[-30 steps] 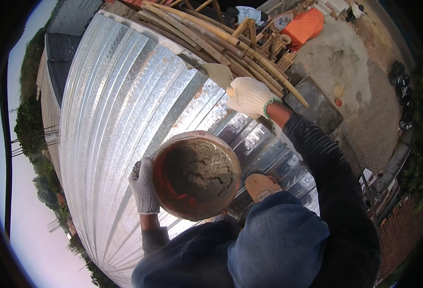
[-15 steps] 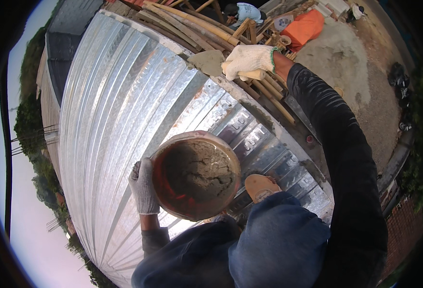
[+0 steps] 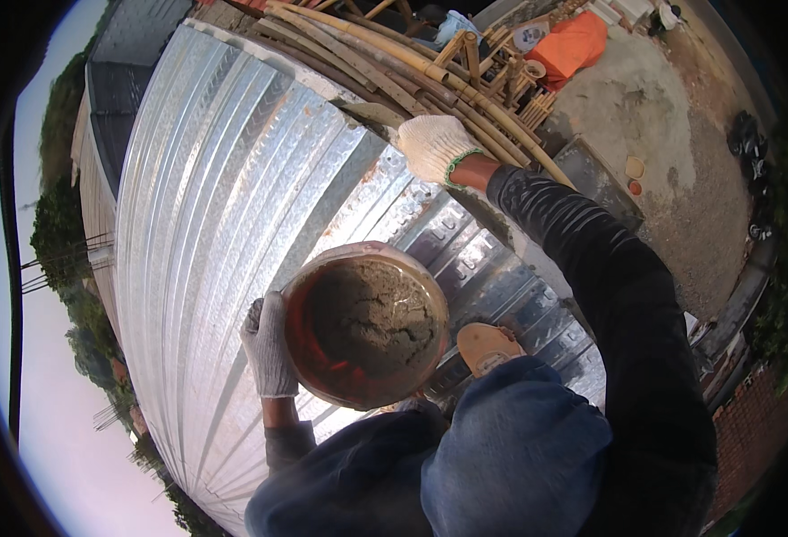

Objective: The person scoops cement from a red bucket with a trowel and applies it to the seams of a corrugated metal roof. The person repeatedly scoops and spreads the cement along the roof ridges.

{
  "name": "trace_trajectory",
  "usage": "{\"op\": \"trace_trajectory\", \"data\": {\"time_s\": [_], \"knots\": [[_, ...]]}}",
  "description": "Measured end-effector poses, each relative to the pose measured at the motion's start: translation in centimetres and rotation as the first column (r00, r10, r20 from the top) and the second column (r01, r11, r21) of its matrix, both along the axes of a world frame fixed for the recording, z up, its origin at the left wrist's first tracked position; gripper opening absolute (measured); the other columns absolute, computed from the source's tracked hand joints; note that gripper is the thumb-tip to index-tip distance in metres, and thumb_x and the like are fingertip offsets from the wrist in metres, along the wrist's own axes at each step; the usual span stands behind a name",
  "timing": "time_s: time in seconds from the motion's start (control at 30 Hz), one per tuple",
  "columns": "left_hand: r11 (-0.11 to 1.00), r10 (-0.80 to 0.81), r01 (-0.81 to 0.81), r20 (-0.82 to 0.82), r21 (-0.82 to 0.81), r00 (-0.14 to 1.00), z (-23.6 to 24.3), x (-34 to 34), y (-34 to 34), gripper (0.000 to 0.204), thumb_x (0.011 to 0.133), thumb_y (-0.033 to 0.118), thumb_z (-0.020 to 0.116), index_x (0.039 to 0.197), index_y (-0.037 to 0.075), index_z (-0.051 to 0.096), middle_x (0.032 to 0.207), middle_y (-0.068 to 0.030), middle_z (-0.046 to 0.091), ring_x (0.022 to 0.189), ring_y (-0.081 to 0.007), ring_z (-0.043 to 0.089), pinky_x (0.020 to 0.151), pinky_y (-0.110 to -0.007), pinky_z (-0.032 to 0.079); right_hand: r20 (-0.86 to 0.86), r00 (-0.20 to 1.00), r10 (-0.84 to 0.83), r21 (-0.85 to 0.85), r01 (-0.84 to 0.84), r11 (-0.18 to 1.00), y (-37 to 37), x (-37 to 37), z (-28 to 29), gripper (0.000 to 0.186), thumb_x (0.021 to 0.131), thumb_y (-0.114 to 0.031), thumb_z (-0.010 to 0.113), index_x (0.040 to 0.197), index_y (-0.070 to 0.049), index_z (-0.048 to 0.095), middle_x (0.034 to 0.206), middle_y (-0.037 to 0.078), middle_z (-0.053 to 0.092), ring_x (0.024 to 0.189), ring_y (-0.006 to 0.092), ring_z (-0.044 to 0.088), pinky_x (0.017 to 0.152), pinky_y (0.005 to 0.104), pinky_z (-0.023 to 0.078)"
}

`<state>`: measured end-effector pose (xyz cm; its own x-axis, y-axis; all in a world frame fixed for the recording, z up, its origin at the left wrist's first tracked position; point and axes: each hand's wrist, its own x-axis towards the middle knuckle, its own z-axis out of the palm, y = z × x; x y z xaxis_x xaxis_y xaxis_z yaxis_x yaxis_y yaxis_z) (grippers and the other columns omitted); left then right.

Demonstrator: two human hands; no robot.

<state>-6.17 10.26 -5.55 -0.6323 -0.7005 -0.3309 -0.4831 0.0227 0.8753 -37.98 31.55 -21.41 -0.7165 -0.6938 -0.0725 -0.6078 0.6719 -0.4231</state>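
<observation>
My left hand (image 3: 271,347), in a light knitted glove, grips the rim of a round bucket (image 3: 297,376) at its left side. Grey wet mortar (image 3: 372,313) lies inside the bucket, which rests over the metal sheeting between my arm and legs. Farther off, my gloved right hand (image 3: 434,149) is closed on a trowel. Part of the trowel's grey blade (image 3: 374,115) shows left of that hand, against the top edge of the wall (image 3: 322,85). The trowel's handle is hidden under the glove.
Ribbed metal sheeting (image 3: 224,188) spreads left and beneath me. Beyond the wall lie bamboo poles (image 3: 394,55), an orange sheet (image 3: 573,49) and a heap of grey sand (image 3: 631,98). My shoe (image 3: 486,347) stands right of the bucket.
My right hand has come nearer and turned, so the trowel handle has gone out of sight and less of its blade shows. My left hand and the bucket stay put.
</observation>
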Motion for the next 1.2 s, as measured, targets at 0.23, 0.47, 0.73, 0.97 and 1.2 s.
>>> {"op": "trace_trajectory", "data": {"time_s": [0.23, 0.47, 0.73, 0.97, 1.2], "knots": [[1.0, -0.017, 0.017, -0.002, 0.003, 1.0, 0.4, -0.8, 0.5, 0.029, 0.113, 0.024, 0.068, 0.093, 0.005, 0.076, 0.084, 0.0024, 0.071, 0.073, -0.0058, 0.061, 0.067, -0.026, 0.051, -0.032, 0.999, 0.034, -0.048, -0.036, 0.998, 0.2, 3.9, 0.6, 0.014, 0.082, -0.018, 0.077, 0.089, -0.008, 0.084, 0.083, 0.019, 0.08, 0.08, 0.0357, 0.082, 0.059, 0.0498, 0.06], [0.999, -0.031, 0.032, 0.033, -0.013, 0.999, 1.2, -2.3, 2.0, 0.028, 0.113, 0.024, 0.068, 0.094, 0.005, 0.075, 0.086, 0.0015, 0.071, 0.075, -0.0059, 0.06, 0.069, -0.025, 0.051, -0.024, 0.998, 0.062, -0.046, -0.063, 0.997, 5.6, 7.1, 2.4, 0.016, 0.084, -0.019, 0.075, 0.09, -0.006, 0.083, 0.079, 0.019, 0.077, 0.075, 0.038, 0.08, 0.06, 0.0505, 0.058], [0.998, -0.006, 0.01, 0.072, -0.058, 0.997, 1.9, -2.7, 2.6, 0.027, 0.111, 0.024, 0.07, 0.093, 0.005, 0.074, 0.086, 0.0014, 0.07, 0.075, -0.0063, 0.059, 0.07, -0.025, 0.051, 0.311, 0.95, -0.02, -0.264, 0.107, 0.958, 14.6, 10.6, 6.3, 0.023, 0.087, -0.021, 0.072, 0.104, -0.006, 0.075, 0.092, 0.017, 0.075, 0.09, 0.0418, 0.075, 0.077, 0.053, 0.058], [0.966, -0.187, 0.234, 0.323, -0.113, 0.928, 3.7, -0.9, 3.4, 0.023, 0.093, 0.019, 0.086, 0.084, 0.007, 0.069, 0.078, 0.0049, 0.062, 0.071, -0.0051, 0.054, 0.064, -0.025, 0.044, 0.719, 0.695, 0.012, -0.335, 0.332, 0.882, 20.3, 15.8, 7.9, 0.035, 0.085, -0.03, 0.075, 0.102, 0.0, 0.07, 0.097, 0.023, 0.071, 0.091, 0.043, 0.067, 0.083, 0.0492, 0.055], [0.97, -0.015, 0.089, 0.31, -0.228, 0.951, 3.9, 3.3, 4.1, 0.008, 0.087, 0.005, 0.076, 0.086, 0.004, 0.068, 0.081, 0.0034, 0.063, 0.075, -0.0076, 0.057, 0.067, -0.028, 0.045, 0.789, 0.613, -0.041, -0.271, 0.408, 0.872, 23.7, 17.0, 7.9, 0.035, 0.084, -0.029, 0.076, 0.099, 0.002, 0.068, 0.09, 0.023, 0.068, 0.083, 0.0401, 0.066, 0.078, 0.0481, 0.054]]}}
